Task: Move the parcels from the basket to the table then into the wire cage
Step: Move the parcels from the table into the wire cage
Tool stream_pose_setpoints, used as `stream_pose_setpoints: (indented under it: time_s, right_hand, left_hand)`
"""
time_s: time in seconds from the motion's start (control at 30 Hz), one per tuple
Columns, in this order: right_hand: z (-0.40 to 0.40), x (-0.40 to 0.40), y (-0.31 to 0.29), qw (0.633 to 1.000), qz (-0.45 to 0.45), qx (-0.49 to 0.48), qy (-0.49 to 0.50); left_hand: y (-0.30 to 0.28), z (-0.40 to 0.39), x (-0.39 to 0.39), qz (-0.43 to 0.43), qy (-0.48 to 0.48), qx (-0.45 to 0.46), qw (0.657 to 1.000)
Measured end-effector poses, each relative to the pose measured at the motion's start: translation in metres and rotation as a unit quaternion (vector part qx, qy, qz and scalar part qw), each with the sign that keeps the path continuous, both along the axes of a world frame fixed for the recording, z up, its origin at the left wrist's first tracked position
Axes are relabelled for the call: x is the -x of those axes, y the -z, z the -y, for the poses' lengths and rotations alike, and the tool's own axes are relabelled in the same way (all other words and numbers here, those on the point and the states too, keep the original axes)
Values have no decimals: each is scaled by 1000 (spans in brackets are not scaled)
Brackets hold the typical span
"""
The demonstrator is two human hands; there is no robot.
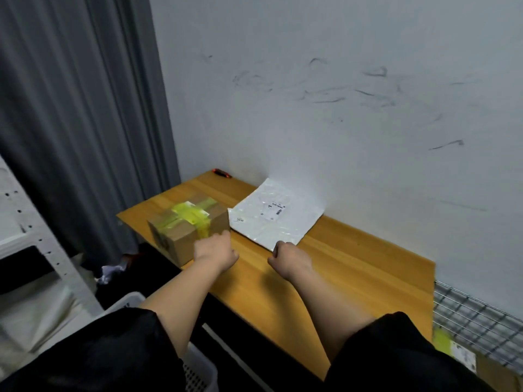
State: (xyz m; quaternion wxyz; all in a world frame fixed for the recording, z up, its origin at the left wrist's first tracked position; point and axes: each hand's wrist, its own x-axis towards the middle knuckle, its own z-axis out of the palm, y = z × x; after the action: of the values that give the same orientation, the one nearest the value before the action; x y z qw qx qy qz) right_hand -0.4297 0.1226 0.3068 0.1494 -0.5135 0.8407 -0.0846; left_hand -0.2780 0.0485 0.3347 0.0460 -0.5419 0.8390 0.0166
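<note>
On the wooden table (353, 267) against the white wall (339, 94) we see two parcels side by side. At about ten o'clock from the table's middle sits a cardboard box (181, 230) bound with yellow tape, close to the left end of the tabletop. Just to its right, at roughly twelve o'clock, a flat white mailer bag (276, 215) lies with a printed label facing up, its far corner touching the wall.

We find the left hand (216, 251) against the near right corner of the box, fingers reaching round the side; whether they grip it or merely touch we cannot tell, since the picture is blurred there. The right hand (288, 257) rests at the near corner of the mailer bag with fingers curled under, seemingly pinching that corner.

At one end of the table, at eleven o'clock, a small red and black object (222, 173) lies by the wall. Toward four o'clock, beyond the table's right end, we see the wire cage (475, 321) with another yellow-taped parcel (458, 353) inside. At seven o'clock, beneath the dark sleeves, part of the white basket (198, 372) shows. A grey curtain (85, 123) hangs at nine o'clock.
</note>
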Motion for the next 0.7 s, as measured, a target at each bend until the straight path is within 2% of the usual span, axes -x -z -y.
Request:
stream_pose_setpoints:
  time_s: [0.23, 0.47, 0.57, 0.7]
  right_hand:
    - [77, -37, 7, 999, -6, -5, -38]
    - [157, -46, 19, 998, 5, 1, -70]
    - [204, -42, 28, 997, 35, 8, -67]
    - [262, -33, 47, 996, 74, 15, -56]
  left_hand:
    - [13, 62, -42, -12, -48, -13, 999]
    - [32, 130, -56, -92, -153, -68, 982]
    - [48, 166, -55, -146, -227, -117, 956]
    - [76, 215, -52, -263, -338, -179, 886]
